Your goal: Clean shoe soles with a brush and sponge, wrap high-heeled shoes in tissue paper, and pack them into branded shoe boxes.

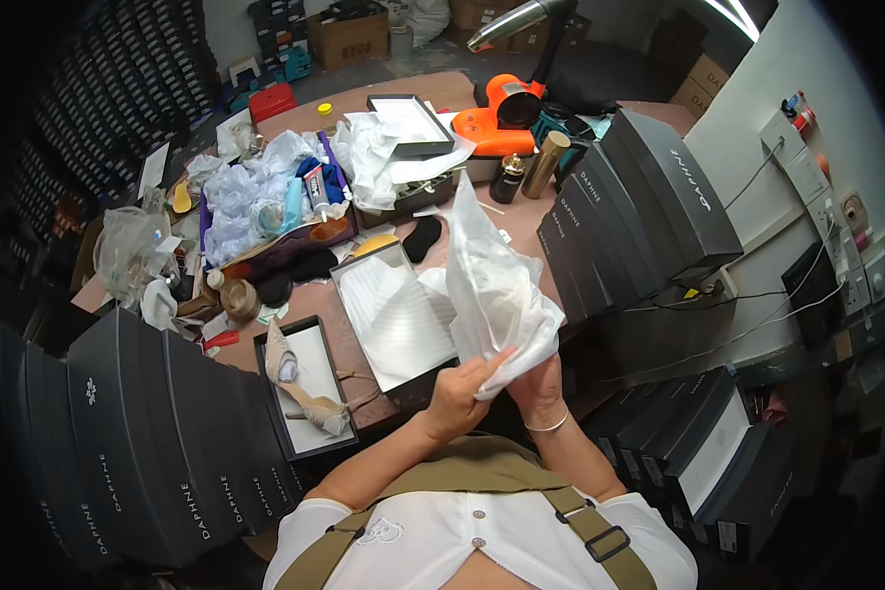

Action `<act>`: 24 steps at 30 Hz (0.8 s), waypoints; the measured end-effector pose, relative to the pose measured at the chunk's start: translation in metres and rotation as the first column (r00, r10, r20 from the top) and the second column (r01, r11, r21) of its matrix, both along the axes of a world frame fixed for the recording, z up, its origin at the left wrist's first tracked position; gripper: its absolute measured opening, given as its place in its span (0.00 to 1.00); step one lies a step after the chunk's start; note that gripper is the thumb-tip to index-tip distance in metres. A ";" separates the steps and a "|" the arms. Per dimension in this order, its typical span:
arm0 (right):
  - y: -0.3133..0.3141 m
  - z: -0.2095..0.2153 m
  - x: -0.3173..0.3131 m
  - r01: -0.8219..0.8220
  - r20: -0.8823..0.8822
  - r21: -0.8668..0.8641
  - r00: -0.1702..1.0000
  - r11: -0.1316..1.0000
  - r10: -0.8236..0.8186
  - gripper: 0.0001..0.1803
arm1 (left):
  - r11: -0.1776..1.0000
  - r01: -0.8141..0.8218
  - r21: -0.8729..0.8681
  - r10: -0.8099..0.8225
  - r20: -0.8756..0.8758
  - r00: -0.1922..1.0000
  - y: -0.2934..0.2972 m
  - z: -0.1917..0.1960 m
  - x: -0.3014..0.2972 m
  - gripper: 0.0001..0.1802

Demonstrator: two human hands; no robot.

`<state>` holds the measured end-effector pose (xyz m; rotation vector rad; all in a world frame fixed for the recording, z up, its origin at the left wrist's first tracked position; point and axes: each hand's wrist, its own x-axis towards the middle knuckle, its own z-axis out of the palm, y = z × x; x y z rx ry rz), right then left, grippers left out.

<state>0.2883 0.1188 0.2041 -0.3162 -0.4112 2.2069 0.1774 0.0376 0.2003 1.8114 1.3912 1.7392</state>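
Note:
Crumpled white tissue paper (501, 315) is bunched upright before my chest. My left hand (454, 398) is closed on its lower left edge. At the lower right, my right hand (539, 385) grips the same paper, its fingers partly hidden behind it. Whether something is wrapped inside cannot be seen. Just left of the paper lies an uncovered dark shoebox (444, 379), lined with white tissue (388, 320). Nearer my left forearm, a beige heeled shoe (310, 403) with straps rests in a shallow black box lid (265, 369).
Dark shoeboxes are stacked at the left (128, 423), at the right (649, 211) and low by my right elbow (674, 433). A purple-edged box (205, 231) heaped with plastic wrapping stands beyond. An orange device (497, 123), a dark bottle (507, 179) and a gold can (546, 167) stand farther back.

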 end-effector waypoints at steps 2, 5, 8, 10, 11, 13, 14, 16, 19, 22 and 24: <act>0.015 -0.001 -0.001 -0.075 -0.049 -0.054 0.996 0.996 0.073 0.25 | 0.981 0.168 0.100 -0.158 -0.097 0.983 -0.001 -0.001 0.018 0.28; 0.036 -0.012 -0.004 -0.117 -0.009 -0.042 0.993 0.992 0.117 0.26 | 0.980 0.194 0.041 -0.191 -0.068 0.979 0.005 -0.014 0.029 0.31; 0.063 -0.011 0.017 -0.086 0.108 -0.001 0.991 0.996 0.085 0.26 | 0.935 0.342 -0.096 -0.355 -0.227 0.907 0.002 -0.038 0.051 0.32; 0.085 -0.018 0.036 -0.058 0.210 0.046 0.976 0.997 0.047 0.26 | 0.844 0.433 -0.315 -0.522 -0.299 0.799 0.015 -0.037 0.037 0.37; 0.097 -0.018 0.049 -0.043 0.278 0.079 0.960 0.996 0.019 0.26 | 0.823 0.455 -0.339 -0.532 -0.183 0.827 0.028 -0.044 0.028 0.39; 0.117 -0.018 0.087 0.002 0.424 0.164 0.903 0.986 -0.072 0.26 | 0.831 0.367 -0.418 -0.354 0.110 0.929 0.048 -0.038 0.001 0.40; 0.124 -0.015 0.107 0.008 0.495 0.200 0.862 0.980 -0.108 0.26 | 0.862 0.249 -0.442 -0.263 0.030 0.964 0.061 -0.040 -0.017 0.39; 0.137 -0.018 0.141 -0.013 0.648 0.253 0.745 0.967 -0.159 0.26 | 0.850 -0.037 -0.526 -0.214 -0.408 0.888 0.100 -0.078 -0.039 0.43; 0.152 -0.051 0.181 -0.119 0.859 0.288 0.471 0.950 -0.202 0.26 | 0.901 -0.153 -0.407 -0.211 -0.717 0.664 0.180 -0.113 0.004 0.50; 0.170 -0.085 0.198 -0.281 0.946 0.308 0.194 0.909 -0.260 0.26 | 0.892 -0.215 -0.396 -0.215 -0.793 0.570 0.235 -0.169 0.028 0.31; 0.174 -0.094 0.204 -0.398 0.934 0.349 0.071 0.848 -0.351 0.26 | 0.654 -0.212 -0.726 -0.506 -0.628 0.591 0.265 -0.184 0.027 0.19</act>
